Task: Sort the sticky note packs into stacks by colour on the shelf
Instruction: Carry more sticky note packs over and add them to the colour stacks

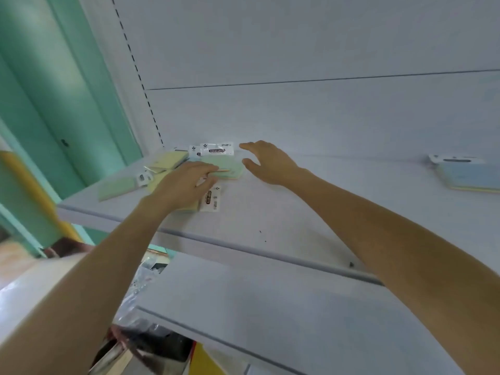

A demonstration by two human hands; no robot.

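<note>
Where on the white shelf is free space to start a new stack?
The white shelf is bare between the right hand and the pale blue pack stack. The left back corner is crowded: green and yellow sticky note packs overlap around the left hand.

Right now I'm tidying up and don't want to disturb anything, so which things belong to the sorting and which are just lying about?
Belongs: green pack, yellow pack, far-left green pack, blue stack, shelf, left hand, right hand.
Lying about: lower shelf, wrapped goods, teal wall.
</note>
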